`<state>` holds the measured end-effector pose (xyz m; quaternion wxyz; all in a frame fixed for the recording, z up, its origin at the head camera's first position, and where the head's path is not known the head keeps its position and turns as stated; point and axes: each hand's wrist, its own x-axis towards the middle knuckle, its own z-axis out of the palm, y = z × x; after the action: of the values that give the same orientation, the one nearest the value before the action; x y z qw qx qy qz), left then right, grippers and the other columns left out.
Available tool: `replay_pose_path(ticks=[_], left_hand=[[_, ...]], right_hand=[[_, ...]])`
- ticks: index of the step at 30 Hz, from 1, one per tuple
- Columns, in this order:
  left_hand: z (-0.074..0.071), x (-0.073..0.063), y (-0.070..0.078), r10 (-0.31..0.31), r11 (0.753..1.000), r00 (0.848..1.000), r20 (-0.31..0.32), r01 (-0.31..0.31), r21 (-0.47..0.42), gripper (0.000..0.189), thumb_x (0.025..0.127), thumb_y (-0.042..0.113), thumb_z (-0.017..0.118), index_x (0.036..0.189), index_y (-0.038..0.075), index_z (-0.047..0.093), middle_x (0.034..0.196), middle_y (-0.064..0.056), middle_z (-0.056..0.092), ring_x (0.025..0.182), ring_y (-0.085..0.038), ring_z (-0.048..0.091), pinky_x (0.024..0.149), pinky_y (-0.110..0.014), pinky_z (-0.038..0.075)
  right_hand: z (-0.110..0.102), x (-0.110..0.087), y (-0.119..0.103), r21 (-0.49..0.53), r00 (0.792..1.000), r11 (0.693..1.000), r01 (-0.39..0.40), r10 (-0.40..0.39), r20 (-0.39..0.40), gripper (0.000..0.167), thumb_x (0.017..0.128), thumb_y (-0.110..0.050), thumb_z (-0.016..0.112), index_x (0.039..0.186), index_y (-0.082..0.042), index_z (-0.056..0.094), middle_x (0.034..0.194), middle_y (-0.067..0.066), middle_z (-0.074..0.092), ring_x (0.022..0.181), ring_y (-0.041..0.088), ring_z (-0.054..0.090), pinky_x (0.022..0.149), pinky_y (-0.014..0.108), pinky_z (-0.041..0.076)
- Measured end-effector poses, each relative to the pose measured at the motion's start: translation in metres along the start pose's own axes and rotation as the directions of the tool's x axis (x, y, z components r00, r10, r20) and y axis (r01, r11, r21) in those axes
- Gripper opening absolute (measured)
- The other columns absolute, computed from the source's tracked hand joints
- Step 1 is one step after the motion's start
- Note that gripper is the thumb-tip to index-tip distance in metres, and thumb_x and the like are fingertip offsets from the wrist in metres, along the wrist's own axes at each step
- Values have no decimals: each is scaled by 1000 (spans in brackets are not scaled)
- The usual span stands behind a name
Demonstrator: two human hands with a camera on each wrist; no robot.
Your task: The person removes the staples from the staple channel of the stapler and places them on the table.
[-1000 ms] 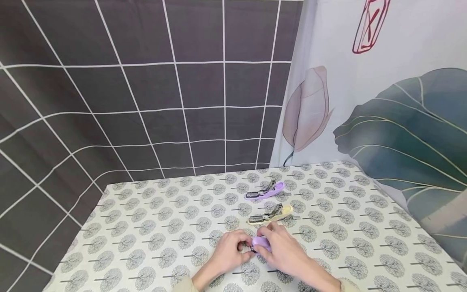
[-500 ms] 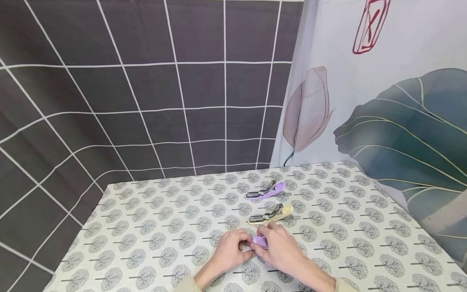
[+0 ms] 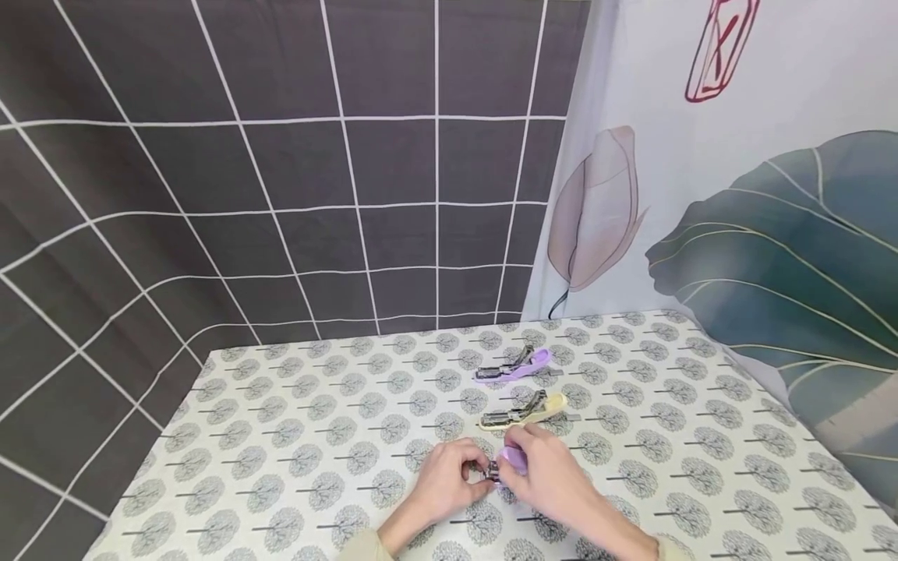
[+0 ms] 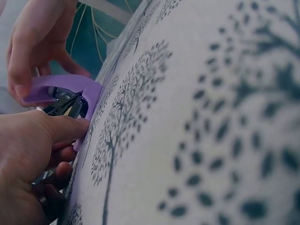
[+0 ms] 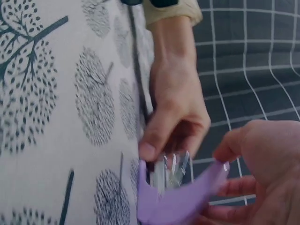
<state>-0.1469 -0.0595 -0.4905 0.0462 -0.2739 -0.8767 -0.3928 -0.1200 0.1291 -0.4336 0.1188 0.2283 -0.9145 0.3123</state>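
In the head view a purple stapler [image 3: 514, 460] sits low over the tablecloth between both hands. My left hand [image 3: 449, 477] pinches its left end between thumb and fingers. My right hand [image 3: 550, 471] grips the purple top part at the other end, thumb on the near side. The right wrist view shows the purple body [image 5: 173, 208] spread in a V, with bare metal parts [image 5: 161, 178] inside. From the left wrist, dark metal pieces show between the two purple arms [image 4: 61, 80], and the left thumb lies against the lower one.
Beyond the hands lies a yellow stapler [image 3: 554, 403], swung open with its metal showing. Farther back is another purple stapler [image 3: 522, 372], likewise open. A tree-print cloth [image 3: 295, 436] covers the table. A dark checked curtain [image 3: 393, 164] hangs behind.
The purple top has shifted a little right with my right hand, and metal parts now show between the hands. My left hand keeps its grip in nearly the same place.
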Motion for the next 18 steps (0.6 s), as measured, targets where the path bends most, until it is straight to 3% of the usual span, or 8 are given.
replay_pose_path(ticks=[4, 10, 14, 18], left_hand=[[0, 0, 0, -18, 1000, 1000, -5, 18, 6, 20, 71, 17, 88, 84, 20, 73, 74, 20, 56, 57, 4, 43, 57, -17, 37], [0, -1, 3, -40, 999, 999, 3, 40, -6, 21, 71, 16, 88, 85, 20, 73, 74, 20, 55, 57, 4, 41, 56, -17, 36], [-1, -1, 5, -32, 999, 999, -7, 32, -10, 21, 71, 15, 88, 84, 19, 73, 76, 18, 56, 57, 4, 41, 56, -18, 35], [-1, -1, 7, -32, 999, 999, -7, 31, -9, 21, 70, 14, 88, 84, 18, 73, 76, 18, 56, 58, 4, 40, 57, -18, 35]], right_hand=[[-8, -2, 7, 97, 1000, 995, -23, 22, 14, 11, 84, -10, 71, 86, -16, 62, 74, -12, 49, 65, 3, 47, 54, 23, 44], [-16, -10, 20, 221, 998, 973, -65, 59, 31, 12, 89, -7, 67, 91, -17, 62, 87, -10, 62, 83, 8, 59, 72, 30, 54], [-17, -16, 29, 325, 997, 943, -78, 74, 23, 10, 90, -1, 63, 95, -10, 63, 89, -4, 65, 83, 9, 60, 68, 27, 55], [-18, -21, 36, 368, 996, 926, -80, 86, 0, 12, 90, 1, 63, 99, -6, 64, 88, -8, 64, 81, 6, 59, 67, 26, 54]])
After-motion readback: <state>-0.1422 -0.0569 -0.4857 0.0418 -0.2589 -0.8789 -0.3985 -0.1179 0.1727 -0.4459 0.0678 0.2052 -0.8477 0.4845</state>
